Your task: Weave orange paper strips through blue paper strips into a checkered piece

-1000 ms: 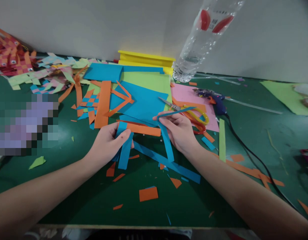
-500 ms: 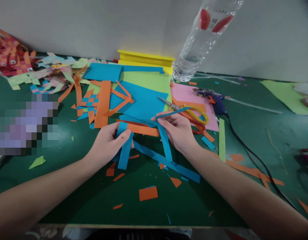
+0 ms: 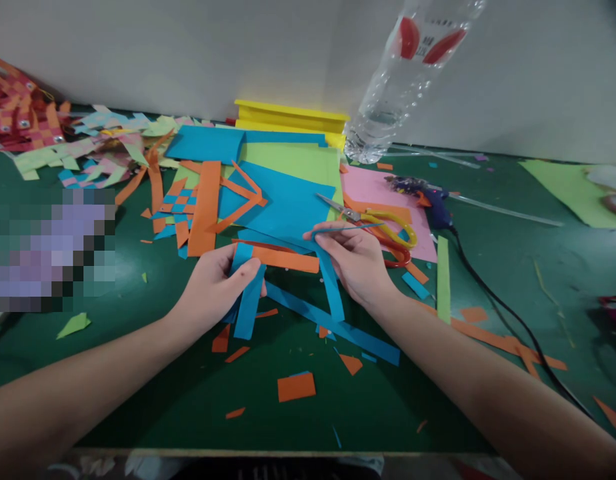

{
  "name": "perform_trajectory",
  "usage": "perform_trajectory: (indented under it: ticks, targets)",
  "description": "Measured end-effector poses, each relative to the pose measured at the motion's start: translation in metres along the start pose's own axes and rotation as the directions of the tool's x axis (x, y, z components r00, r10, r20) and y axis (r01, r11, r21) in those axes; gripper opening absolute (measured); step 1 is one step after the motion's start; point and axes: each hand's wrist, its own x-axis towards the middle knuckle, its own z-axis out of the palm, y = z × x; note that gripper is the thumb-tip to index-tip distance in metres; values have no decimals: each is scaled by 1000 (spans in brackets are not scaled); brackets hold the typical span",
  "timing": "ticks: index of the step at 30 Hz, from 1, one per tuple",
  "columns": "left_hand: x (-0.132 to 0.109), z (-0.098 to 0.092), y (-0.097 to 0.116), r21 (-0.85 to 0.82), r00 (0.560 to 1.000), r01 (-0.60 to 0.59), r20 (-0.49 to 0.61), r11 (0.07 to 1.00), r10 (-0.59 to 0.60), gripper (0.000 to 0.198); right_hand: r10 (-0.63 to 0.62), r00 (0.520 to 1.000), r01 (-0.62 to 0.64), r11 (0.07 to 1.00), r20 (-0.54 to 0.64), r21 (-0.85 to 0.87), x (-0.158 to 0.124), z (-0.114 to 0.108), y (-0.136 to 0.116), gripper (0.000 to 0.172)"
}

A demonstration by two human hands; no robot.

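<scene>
My left hand [image 3: 213, 287] is closed on the crossing of a blue paper strip [image 3: 249, 300] and an orange strip [image 3: 288, 259], thumb on top. My right hand [image 3: 355, 260] pinches another blue strip [image 3: 331, 283] that folds over its fingers and hangs down toward me. A long blue strip [image 3: 338, 327] lies slanted on the green table [image 3: 188, 393] beneath both hands. Yellow-and-red-handled scissors [image 3: 383, 230] lie just beyond my right hand.
Blue [image 3: 283, 203], light green [image 3: 298, 160] and pink [image 3: 383, 190] paper sheets are stacked behind the hands. A clear plastic bottle [image 3: 393, 100] stands at the back. A glue gun [image 3: 433, 200] with a black cord lies right. Woven paper pieces [image 3: 88, 147] pile up at far left. Orange scraps dot the table.
The blue strip's upper end in my right hand has turned edge-on and dropped lower over the scissors. My right hand shifted slightly left. My left hand kept still.
</scene>
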Motion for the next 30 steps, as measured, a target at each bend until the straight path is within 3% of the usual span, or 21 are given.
perform_trajectory:
  ticks: [14, 23, 30]
  targets:
    - [1, -1, 0, 62, 998, -51, 24, 997, 50, 26, 41, 999, -41, 999, -4, 15, 0, -1, -1, 11]
    - [1, -1, 0, 72, 998, -53, 28, 996, 52, 26, -17, 1000, 17, 1000, 18, -12, 2, -2, 3, 9]
    - [1, -1, -1, 88, 998, -59, 36, 994, 56, 26, 5, 999, 2, 983, 36, -183, -4, 2, -6, 10]
